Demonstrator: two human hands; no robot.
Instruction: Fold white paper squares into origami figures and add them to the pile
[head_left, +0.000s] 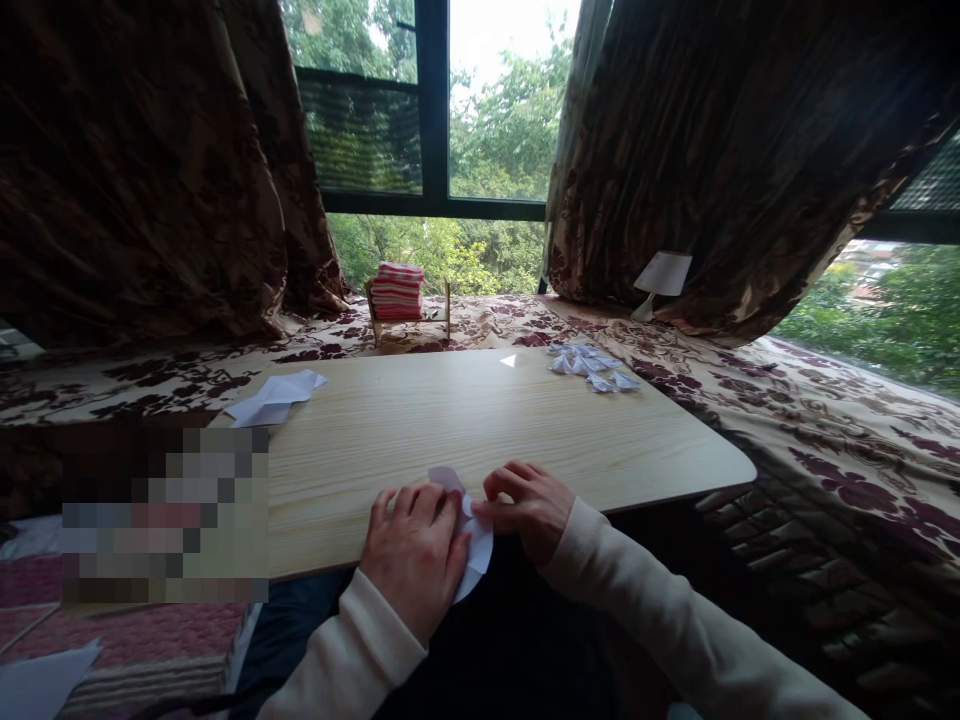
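At the table's near edge a piece of white paper (478, 548) with creases lies between my two hands. My left hand (414, 545) rests over the paper's left side, its fingers pressing it against the tabletop. With thumb and index finger, my right hand (529, 505) pinches the paper's right edge. Part of the sheet is hidden under the left fingers. Several small folded paper pieces (581, 362) are grouped at the far right of the table. More white paper (276, 398), loosely stacked, sits at the far left.
The pale wooden table (405, 420) has a rounded right corner. Behind it, a small stand (411, 318) holds pink folded cloths (397, 292) on the patterned sill cover. A small white lamp (663, 275) leans by the right curtain. A blurred patch covers the left side.
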